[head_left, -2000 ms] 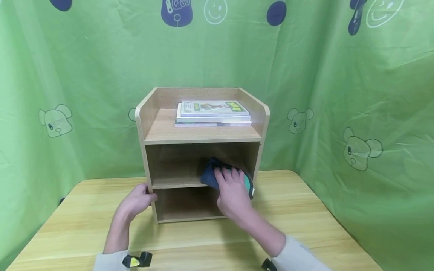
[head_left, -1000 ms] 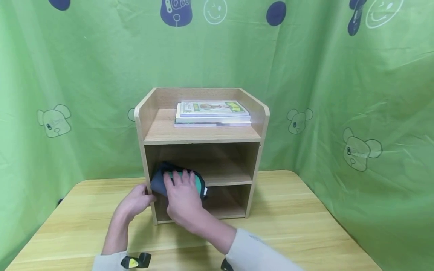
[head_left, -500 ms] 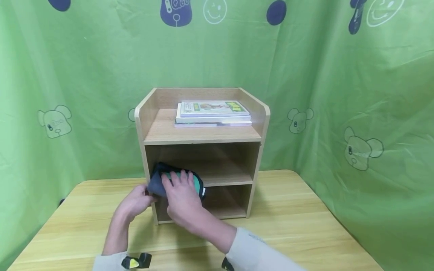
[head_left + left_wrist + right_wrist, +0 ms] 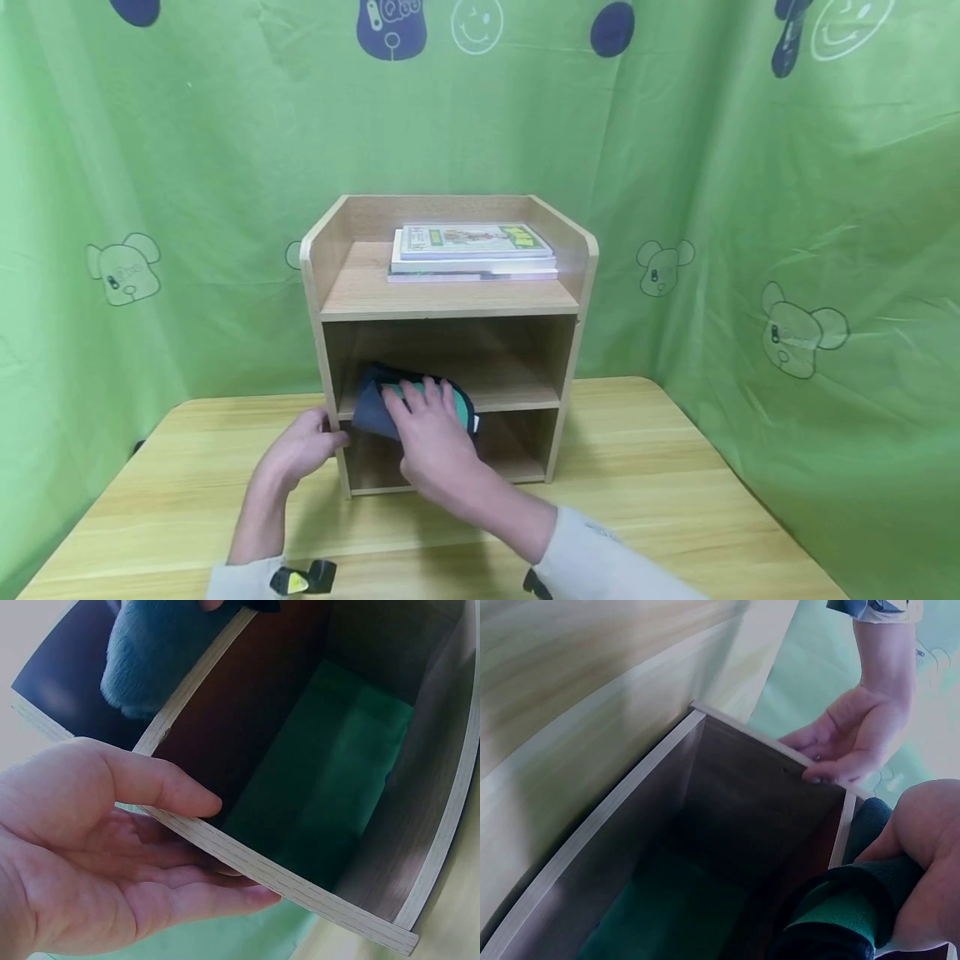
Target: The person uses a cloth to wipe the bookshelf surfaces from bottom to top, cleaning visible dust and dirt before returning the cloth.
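Green curtain point(image 4: 225, 167) backs the table point(image 4: 675, 483); left fingers point(image 4: 232, 898) pinch the shelf point(image 4: 360, 287), right fingers point(image 4: 431, 396) grip cloth point(image 4: 375, 412).

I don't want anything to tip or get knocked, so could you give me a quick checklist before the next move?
1. Left hand gripping the shelf unit's left side panel: ok, thumb inside, fingers outside.
2. Right hand holding the blue-and-green cloth: ok.
3. Cloth wholly on the middle shelf: not ok, it overhangs the front edge.
4. Books stacked flat on the top board: ok.
5. Middle shelf surface behind the cloth free of objects: cannot tell, it is hidden.
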Action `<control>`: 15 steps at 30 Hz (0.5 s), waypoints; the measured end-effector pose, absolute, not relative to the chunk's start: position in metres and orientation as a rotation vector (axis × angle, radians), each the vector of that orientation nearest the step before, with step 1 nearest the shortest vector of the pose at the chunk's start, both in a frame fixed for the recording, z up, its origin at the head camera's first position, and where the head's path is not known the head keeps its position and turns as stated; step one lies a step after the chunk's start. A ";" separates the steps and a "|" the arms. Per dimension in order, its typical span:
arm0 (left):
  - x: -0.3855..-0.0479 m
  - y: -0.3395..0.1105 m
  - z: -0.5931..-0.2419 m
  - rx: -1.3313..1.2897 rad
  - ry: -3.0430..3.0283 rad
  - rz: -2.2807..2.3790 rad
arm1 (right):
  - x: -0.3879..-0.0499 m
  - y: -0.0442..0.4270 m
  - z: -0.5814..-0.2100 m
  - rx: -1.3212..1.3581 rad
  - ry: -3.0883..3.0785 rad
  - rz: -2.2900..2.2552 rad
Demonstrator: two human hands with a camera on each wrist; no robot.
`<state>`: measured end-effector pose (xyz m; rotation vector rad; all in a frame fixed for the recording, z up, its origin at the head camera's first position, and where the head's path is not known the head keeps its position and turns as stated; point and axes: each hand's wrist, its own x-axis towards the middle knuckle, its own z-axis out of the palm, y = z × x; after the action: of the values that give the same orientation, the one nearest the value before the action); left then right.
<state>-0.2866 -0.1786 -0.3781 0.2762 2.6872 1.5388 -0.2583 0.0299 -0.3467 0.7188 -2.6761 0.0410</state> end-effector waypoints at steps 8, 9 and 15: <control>-0.286 -0.178 -0.378 0.249 2.692 1.520 | -0.262 0.062 -0.345 0.698 -2.665 0.157; -0.286 -0.178 -0.378 0.252 2.692 1.520 | -0.262 0.066 -0.345 0.695 -2.657 0.167; -0.285 -0.178 -0.378 0.261 2.685 1.520 | -0.263 0.085 -0.344 0.682 -2.631 0.218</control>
<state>-0.2849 -0.1782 -0.3777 0.2610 2.6854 1.5200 -0.2633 0.0852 -0.3439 0.6820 -2.6310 0.2181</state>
